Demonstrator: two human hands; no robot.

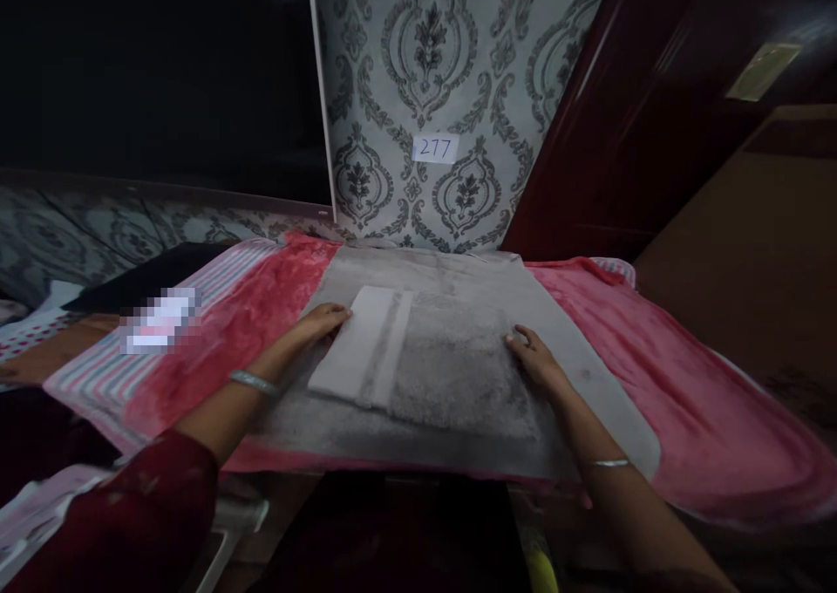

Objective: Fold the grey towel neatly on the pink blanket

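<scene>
A folded towel (458, 362), grey with a pale end and a grey stripe, lies flat on a larger grey cloth (588, 392). At the towel's left edge is my left hand (322, 321), its fingertips close together on the pale end. My right hand (537, 359) is by the right edge, thumb and fingers a little apart, fingertips at the towel's border. The undersides of both hands are hidden.
Pink plush blanket (673, 384) spreads beneath the grey cloth, with a striped edge (222, 283) at left. A large dark screen (157, 78) stands behind on the left. A paper label (435, 147) marked 277 is on the patterned wall. A dark red door (628, 122) is at right.
</scene>
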